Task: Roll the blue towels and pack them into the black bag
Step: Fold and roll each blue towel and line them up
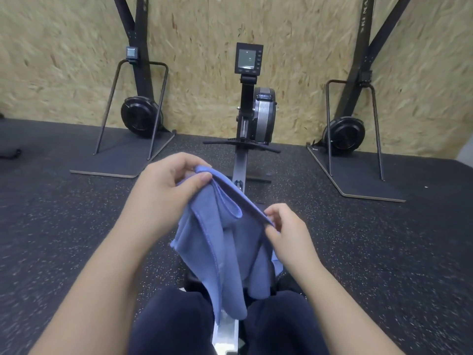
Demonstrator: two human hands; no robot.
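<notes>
A blue towel hangs folded in the air in front of me, above my knees and the rowing machine's rail. My left hand pinches its upper far corner between thumb and fingers. My right hand pinches the nearer end of the same top edge, so that edge runs taut between both hands. The rest of the cloth droops in loose folds down toward my lap. No black bag shows in this view.
I sit on a rowing machine whose rail runs between my dark-trousered legs. Two ski-type machines stand on flat bases against the chipboard wall. Black speckled rubber floor lies on both sides.
</notes>
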